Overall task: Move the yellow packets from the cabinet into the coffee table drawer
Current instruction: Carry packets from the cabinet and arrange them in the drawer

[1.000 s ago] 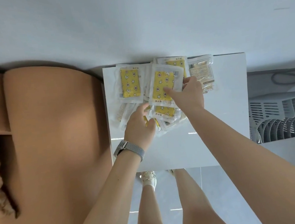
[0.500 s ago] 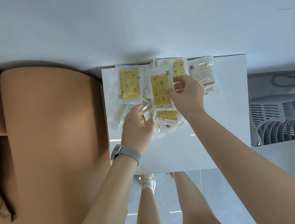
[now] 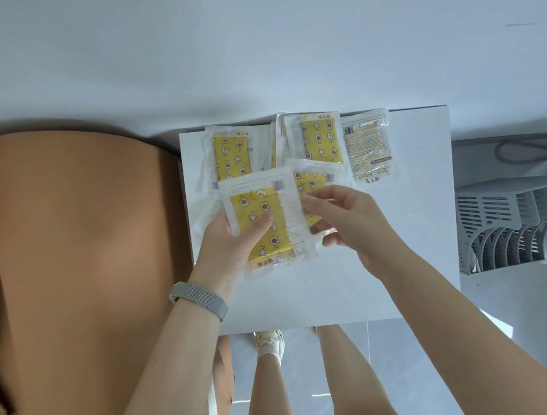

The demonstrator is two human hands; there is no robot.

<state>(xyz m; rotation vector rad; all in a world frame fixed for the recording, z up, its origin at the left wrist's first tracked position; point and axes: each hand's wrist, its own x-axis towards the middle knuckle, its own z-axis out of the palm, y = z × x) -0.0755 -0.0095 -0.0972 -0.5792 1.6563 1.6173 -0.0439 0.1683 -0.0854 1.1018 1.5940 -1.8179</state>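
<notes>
Here, the person stands at the near edge of a white cabinet top (image 3: pixel 407 260), both arms reaching over it. The left hand (image 3: pixel 232 242) grips a stack of yellow packets (image 3: pixel 262 222), thumb curled across the printed face and fingers underneath; the stack is lifted off the surface and tilted toward the person. The right hand (image 3: pixel 345 219) has its fingers loosely curled at the right edge of that stack; fingertips appear to pinch the clear wrapper, though the contact is partly hidden.

Remaining packets lie flat along the far edge of the cabinet top: one yellow packet (image 3: pixel 230 157) near the far left corner, a second yellow packet (image 3: pixel 320 140) at the far middle, and a face-down packet (image 3: pixel 365 145) with printed text just beside it on the right.

A grey mesh wristband (image 3: pixel 200 299) sits on the left wrist. A tan cushion (image 3: pixel 84 263) adjoins the left edge; a grey slotted rack (image 3: pixel 519 220) stands beyond the right edge.
</notes>
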